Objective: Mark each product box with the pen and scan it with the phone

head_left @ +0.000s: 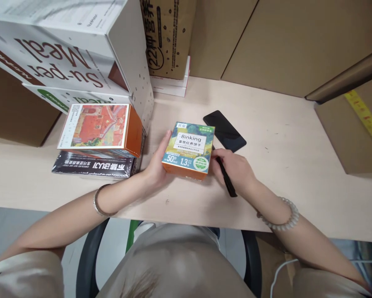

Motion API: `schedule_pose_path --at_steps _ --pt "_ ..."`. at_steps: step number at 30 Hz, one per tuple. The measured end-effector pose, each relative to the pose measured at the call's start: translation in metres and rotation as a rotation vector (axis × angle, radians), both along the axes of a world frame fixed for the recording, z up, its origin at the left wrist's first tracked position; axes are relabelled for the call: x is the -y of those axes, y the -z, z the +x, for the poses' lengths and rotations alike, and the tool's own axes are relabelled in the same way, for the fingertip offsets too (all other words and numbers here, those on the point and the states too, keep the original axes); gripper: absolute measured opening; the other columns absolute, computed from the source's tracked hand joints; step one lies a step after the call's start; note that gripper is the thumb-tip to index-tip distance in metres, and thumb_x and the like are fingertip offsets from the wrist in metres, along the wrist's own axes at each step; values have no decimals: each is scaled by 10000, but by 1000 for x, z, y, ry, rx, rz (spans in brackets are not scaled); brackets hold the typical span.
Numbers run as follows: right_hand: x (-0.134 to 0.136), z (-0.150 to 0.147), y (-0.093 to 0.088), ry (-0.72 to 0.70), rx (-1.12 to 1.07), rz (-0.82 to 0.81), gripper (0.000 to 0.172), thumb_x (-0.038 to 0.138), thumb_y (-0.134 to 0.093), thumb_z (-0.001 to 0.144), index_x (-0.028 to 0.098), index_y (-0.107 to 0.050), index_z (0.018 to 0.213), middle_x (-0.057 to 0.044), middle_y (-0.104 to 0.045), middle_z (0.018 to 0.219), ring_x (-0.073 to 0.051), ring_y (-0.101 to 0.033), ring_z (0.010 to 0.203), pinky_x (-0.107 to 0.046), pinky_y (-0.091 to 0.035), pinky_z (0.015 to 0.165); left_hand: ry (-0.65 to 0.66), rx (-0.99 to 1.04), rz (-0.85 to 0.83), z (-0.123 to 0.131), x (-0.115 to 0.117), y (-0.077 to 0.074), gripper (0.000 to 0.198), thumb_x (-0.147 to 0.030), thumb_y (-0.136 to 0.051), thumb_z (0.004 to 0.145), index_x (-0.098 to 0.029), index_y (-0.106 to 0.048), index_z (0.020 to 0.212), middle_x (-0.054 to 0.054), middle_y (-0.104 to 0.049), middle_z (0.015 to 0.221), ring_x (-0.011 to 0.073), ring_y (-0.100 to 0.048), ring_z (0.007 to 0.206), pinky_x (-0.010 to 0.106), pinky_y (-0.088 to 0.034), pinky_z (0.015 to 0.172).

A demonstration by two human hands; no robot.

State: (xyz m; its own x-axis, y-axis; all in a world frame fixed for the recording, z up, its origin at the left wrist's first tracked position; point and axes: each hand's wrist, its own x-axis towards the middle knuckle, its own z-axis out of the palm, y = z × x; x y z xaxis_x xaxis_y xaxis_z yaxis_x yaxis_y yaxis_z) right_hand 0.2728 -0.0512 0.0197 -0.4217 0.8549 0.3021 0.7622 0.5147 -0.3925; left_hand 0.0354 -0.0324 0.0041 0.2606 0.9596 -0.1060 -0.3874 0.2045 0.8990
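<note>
A small biscuit box with a blue, green and yellow top marked "Binking" and orange sides is in front of me. My left hand is closed around its left side, the thumb along the upper left edge. At the box's right side, my right hand grips a slim black tool, perhaps a box cutter; its upper end is hidden by the box and fingers. A black phone lies flat on the table just beyond the right hand.
Left of me, an orange box sits on a dark shrink-wrapped box. Behind them stand large white meal boxes. A brown printed bag and cardboard panels line the back. At right is a carton with yellow tape.
</note>
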Motion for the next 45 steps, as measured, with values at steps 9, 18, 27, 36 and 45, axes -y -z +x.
schedule_pose_path --at_steps 9,18,27,36,45 --pt "2 2 12 2 -426 264 351 288 -608 1140 303 -709 1475 -65 -878 1263 -219 -880 1021 -325 -720 905 252 364 -292 0 11 -16 602 -565 -843 897 -158 -765 1335 124 -874 1238 387 -784 1322 524 -594 1206" --pt "2 -6 4 -95 -490 408 510 179 -590 1133 339 -688 1607 -67 -864 1234 -221 -855 1034 -340 -717 908 491 423 -333 -12 1 -6 632 -744 -622 1025 -207 -766 1324 93 -876 1112 307 -866 878 446 -735 790" --pt "-3 0 2 -43 -489 283 498 136 -557 1122 344 -754 1529 -78 -869 1212 -207 -843 988 -330 -702 850 492 376 -351 -11 3 -7 745 -776 -435 1098 -168 -710 1430 163 -862 1210 353 -873 1021 503 -739 901" --pt "-3 4 3 -24 -545 278 471 153 -572 1109 347 -786 1481 -76 -866 1240 -226 -837 1021 -372 -705 877 354 219 -113 -4 9 -10 815 -774 -684 994 -261 -549 1613 141 -809 1336 351 -836 1106 491 -712 935" --pt "-12 9 3 9 -554 161 351 223 -532 1144 309 -832 1305 -75 -838 1190 -229 -818 1074 -404 -695 938 66 -335 716 -18 2 9 1158 -531 -1032 777 -432 -307 1675 133 -466 1647 383 -560 1533 618 -509 1276"
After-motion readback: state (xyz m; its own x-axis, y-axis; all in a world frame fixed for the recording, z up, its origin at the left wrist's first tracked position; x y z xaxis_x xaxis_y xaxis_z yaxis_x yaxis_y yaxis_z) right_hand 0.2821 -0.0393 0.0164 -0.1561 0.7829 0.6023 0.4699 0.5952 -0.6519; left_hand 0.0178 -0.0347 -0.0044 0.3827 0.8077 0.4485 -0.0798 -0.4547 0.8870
